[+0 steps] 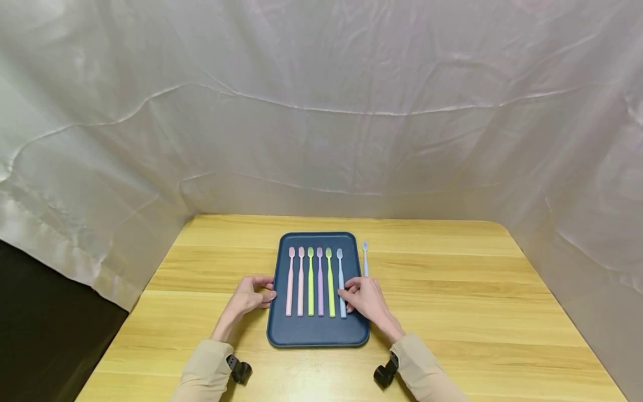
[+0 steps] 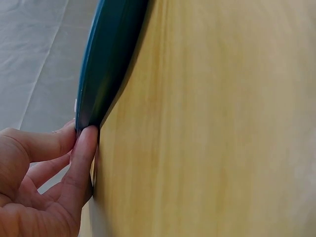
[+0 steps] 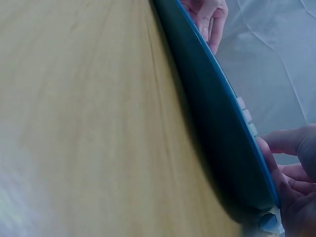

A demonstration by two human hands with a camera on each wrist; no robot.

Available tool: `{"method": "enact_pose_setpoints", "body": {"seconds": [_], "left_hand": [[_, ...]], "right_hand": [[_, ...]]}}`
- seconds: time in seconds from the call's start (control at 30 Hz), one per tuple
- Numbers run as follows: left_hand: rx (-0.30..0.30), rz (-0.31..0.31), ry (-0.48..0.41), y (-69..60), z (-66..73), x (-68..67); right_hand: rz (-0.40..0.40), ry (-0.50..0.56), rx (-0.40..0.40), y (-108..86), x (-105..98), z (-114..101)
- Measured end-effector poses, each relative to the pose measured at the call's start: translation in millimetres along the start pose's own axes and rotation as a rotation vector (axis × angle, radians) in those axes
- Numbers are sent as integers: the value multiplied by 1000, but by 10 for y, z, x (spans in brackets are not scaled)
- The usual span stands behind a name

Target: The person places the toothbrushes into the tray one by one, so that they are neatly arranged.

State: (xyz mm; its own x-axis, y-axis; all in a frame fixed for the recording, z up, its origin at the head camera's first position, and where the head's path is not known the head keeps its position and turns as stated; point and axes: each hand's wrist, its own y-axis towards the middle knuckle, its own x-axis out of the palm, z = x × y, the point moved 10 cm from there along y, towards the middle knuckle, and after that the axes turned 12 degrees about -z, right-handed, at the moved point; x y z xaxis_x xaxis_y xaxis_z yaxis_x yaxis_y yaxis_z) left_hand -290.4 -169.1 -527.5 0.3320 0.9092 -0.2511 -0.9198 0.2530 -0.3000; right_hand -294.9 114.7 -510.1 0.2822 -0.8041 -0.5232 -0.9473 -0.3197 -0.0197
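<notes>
A dark blue tray [image 1: 316, 334] lies on the table with several toothbrushes side by side in it. From the left they are two pink, a yellow-green [image 1: 311, 285], a purple [image 1: 320, 285], another yellow-green, and a light blue toothbrush [image 1: 341, 273]. My left hand [image 1: 248, 295] pinches the tray's left rim between thumb and fingers, also visible in the left wrist view [image 2: 44, 187]. Reaching over the tray's right rim, my right hand [image 1: 366, 298] pinches the light blue toothbrush's handle. A second light blue toothbrush [image 1: 365, 259] lies outside the tray, its lower part hidden by the right hand.
The wooden table [image 1: 467, 301] extends to both sides of the tray. A pale grey curtain [image 1: 321, 139] surrounds its back and sides. Something black [image 1: 50, 324] is at the far left.
</notes>
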Motion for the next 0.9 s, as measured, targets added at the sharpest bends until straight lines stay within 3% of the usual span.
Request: {"method": "enact_pose_setpoints", "body": {"seconds": [0.17,0.4,0.67,0.9], "left_hand": [[53,-27,6,-14,44,19],[0,-16,5,28,-12,29],[-3,-9,19,55,-36,26],[-4,-7,5,-2,13,35]], "right_hand": [[-6,14,1,-3,2,7],[0,8,-3,-1,-6,3],[3,13,-9,7,-7,13],[2,5,-11,16,0,25]]}}
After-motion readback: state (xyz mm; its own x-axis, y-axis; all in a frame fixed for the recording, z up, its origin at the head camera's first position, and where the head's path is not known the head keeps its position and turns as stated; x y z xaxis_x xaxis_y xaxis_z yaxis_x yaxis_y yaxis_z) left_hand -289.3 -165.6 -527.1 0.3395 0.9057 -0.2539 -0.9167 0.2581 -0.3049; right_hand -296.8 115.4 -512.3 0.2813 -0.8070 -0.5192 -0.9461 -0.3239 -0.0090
